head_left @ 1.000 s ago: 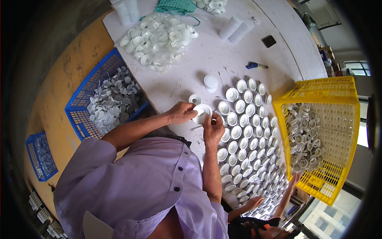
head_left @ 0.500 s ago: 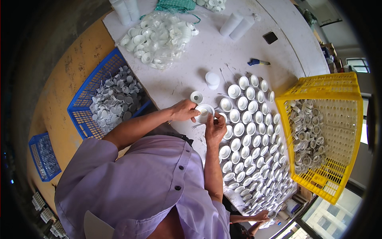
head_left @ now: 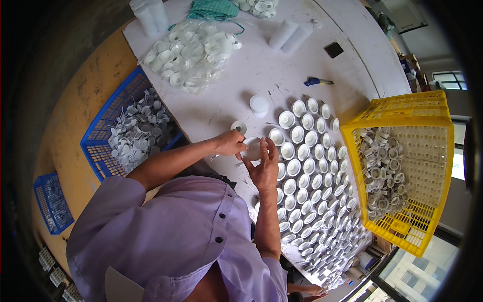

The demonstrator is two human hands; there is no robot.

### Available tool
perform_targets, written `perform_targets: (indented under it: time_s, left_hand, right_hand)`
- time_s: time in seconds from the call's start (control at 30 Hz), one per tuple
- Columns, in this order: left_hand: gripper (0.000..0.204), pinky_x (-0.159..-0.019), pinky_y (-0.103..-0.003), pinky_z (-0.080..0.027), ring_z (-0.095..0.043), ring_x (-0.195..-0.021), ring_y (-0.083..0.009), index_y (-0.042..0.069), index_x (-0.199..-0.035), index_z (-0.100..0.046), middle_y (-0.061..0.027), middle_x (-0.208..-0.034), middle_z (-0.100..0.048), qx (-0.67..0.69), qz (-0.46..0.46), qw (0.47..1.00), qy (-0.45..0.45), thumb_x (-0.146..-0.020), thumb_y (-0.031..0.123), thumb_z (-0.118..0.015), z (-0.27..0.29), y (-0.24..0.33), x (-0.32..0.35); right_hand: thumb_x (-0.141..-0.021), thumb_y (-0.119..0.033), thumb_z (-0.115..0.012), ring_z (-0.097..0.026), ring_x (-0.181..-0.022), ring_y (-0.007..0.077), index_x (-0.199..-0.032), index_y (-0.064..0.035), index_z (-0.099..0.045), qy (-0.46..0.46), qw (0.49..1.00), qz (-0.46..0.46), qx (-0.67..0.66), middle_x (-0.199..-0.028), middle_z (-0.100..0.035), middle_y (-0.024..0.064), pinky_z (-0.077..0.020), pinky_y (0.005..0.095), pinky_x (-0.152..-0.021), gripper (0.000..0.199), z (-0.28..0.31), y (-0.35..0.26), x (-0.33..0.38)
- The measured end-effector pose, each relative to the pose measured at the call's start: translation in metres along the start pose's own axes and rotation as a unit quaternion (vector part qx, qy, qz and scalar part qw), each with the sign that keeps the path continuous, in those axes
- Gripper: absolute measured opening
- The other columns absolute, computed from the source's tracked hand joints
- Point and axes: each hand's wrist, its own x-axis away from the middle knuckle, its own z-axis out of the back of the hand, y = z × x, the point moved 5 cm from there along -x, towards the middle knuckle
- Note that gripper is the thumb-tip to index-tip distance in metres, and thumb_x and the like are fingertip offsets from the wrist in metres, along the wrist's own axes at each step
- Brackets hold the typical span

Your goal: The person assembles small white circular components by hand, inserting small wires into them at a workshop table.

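Note:
Between my two hands is a white round dish-shaped piece, held just above the near edge of the work table. My left hand pinches its left side with closed fingers. On the other side, my right hand grips the rim with the thumb below and the fingers over the far right edge. Just beyond my left hand stands a small white ring-shaped part. Farther off is a short stack of white discs. Rows of white round fittings, some with thin wires, spread to the right of my right hand.
A blue crate of grey-white wired discs stands at left, a smaller blue basket lower. At right, a yellow crate holds white parts. A bag of white cups, white rolls and a blue cutter lie behind. Another person's hand shows below.
The white dish-shaped piece has turned over, from its ringed face to a smoother one. My right hand's fingers have spread around its edge. The whole view has shifted slightly.

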Motion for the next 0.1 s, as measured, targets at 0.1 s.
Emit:
perform_targets:
  time_s: [0.1]
  left_hand:
    - [0.024,-0.069,-0.033,-0.053,-0.068,-0.071,-0.0199,-0.005,-0.101,-0.060,-0.0171,-0.084,-0.066,-0.066,0.005,0.998,0.000,-0.089,0.015,-0.054,0.004,0.019,0.002]
  right_hand:
    - [-0.062,-0.018,-0.082,-0.046,-0.115,0.0380,-0.131,-0.0034,-0.044,-0.013,0.999,-0.004,-0.037,-0.130,-0.044,0.0219,-0.0410,0.0428,-0.094,0.080,0.002,0.011,-0.007]
